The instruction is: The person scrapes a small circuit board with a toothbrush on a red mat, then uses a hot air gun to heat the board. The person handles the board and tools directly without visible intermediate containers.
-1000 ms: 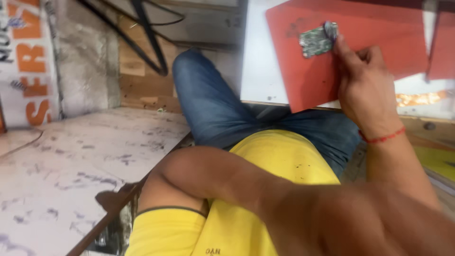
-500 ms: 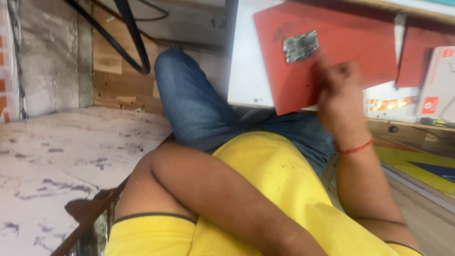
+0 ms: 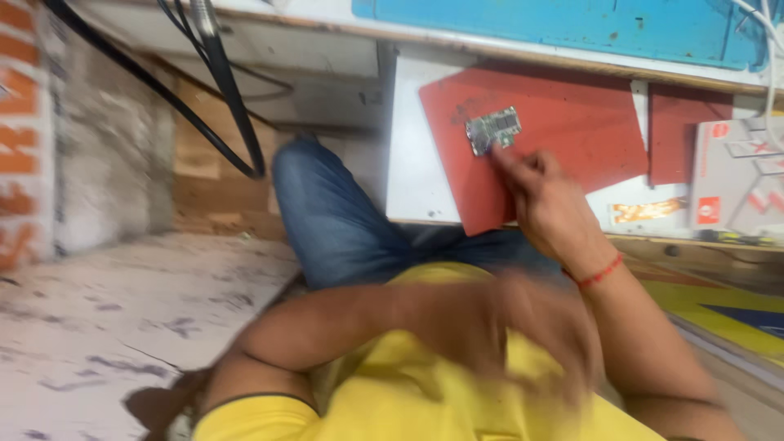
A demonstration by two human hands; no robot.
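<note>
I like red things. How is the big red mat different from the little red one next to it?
The big red mat is wider and carries a circuit board, touched by the right hand. The small red mat is narrower, with nothing visible on it. The big one juts over the bench edge; the small one doesn't. Both are flat and red.

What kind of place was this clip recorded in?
Probably a small electronics repair bench. A bare circuit board lies on a red work mat under the right hand, black cables hang beside the bench, and a blue mat lies behind.
</note>
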